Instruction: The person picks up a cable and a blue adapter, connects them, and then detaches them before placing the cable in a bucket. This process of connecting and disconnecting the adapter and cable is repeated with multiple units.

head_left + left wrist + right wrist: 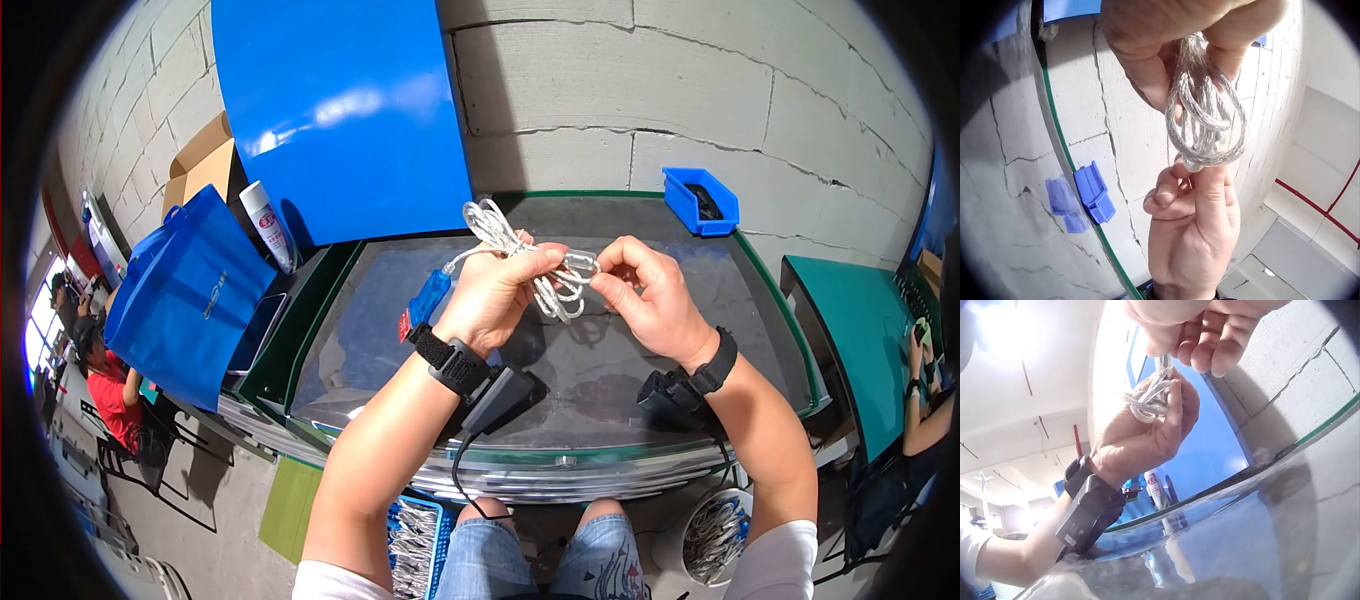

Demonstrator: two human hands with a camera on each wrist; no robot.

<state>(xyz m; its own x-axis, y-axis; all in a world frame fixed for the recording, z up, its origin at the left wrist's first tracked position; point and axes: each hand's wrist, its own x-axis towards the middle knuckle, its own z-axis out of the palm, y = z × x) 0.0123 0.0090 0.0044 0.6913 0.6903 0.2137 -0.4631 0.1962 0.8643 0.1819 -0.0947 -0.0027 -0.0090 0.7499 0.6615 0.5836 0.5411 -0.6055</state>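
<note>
A coiled, silvery-white braided cable [560, 298] is held above the dark tabletop, bunched at its middle. The left hand [492, 300] grips the bunch between thumb and fingers; a blue connector [430, 292] with a red end hangs beside that wrist. The right hand [655, 300] pinches the cable's end at the coil's right side with thumb and forefinger. In the left wrist view the cable loops [1207, 125] hang below the left hand [1191, 31], and the right hand [1194, 231] touches them from below. The right wrist view shows the left hand [1147, 434] around the coil.
On the table [600, 420] stands a blue bin [702, 202] at the back right. A blue panel [340, 120], a spray can [268, 226] and a blue bag [190, 300] are at the left. Below are a basket [445, 540] and a bucket [670, 550] of cables. Other people are at both sides.
</note>
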